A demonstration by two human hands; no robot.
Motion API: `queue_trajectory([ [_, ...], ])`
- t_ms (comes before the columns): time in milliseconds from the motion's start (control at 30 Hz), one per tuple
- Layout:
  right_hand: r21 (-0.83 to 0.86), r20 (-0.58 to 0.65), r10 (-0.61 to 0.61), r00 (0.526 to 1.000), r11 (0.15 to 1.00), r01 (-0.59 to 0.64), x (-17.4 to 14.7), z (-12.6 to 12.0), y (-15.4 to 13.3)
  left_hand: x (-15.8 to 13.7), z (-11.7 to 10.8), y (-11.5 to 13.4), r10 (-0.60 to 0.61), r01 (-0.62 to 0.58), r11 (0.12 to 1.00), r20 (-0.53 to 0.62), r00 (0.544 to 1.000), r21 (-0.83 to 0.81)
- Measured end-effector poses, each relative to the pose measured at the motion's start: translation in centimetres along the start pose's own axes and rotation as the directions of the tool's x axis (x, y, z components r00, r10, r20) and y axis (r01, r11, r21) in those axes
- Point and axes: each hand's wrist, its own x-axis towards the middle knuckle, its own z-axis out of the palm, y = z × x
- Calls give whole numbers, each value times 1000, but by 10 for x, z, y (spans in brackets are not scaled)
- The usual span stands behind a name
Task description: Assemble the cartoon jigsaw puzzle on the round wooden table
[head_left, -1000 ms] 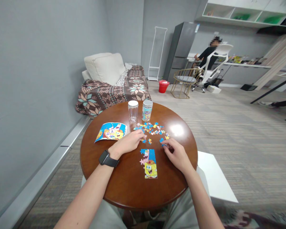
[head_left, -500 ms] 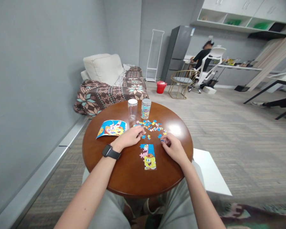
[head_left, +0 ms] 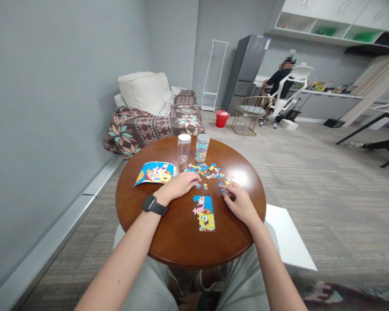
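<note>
Building the picture looks to be only partly done: one joined section [head_left: 206, 218] lies flat around the middle of the round desk [head_left: 168, 242], between the two hands. Its top, right and bottom sides look straight, while knobs stick out along its left side, so the left part is probably what is missing. Set against the printed sheet [head_left: 154, 173] by the desk's left edge, the section seems to match the sheet's right-hand portion, which would leave a good share to do.

Many loose pieces [head_left: 210, 171] are scattered between the section and the far edge, not yet fitted. A couple of single pieces [head_left: 205, 186] lie apart from that spread, close to the left hand [head_left: 184, 183]. Its fingers are bent over the desk; whether they grip anything, I cannot tell. The right hand [head_left: 240, 201], towards the right edge, seems to pinch a small bluish piece [head_left: 224, 191] between thumb and fingertips. Near the far edge, a clear jar [head_left: 183, 152] and a printed jar [head_left: 201, 151] stand upright with lids on.
</note>
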Motion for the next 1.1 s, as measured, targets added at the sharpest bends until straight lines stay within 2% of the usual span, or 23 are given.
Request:
queue_trajectory([
  [233, 58, -32, 70, 997, 996, -69, 0, 1, 2, -2, -2, 1, 16, -16, 1000, -1, 1000, 18],
  [500, 35, -3, -18, 1000, 999, 18, 1, -2, -1, -4, -4, 5, -6, 7, 998, -4, 1000, 67],
  [667, 17, -19, -11, 1000, 1000, 12, 0, -3, -2, -3, 0, 0, 4, -3, 998, -13, 1000, 59],
  [900, 58, -109, -15, 994, 998, 22, 1, 0, -1, -3, -3, 3, 33, -35, 999, -58, 998, -25],
  [1100, 116, -76, 36, 997, 993, -27, 0, 2, 3, -2, -4, 5, 30, -32, 999, -61, 998, -21],
])
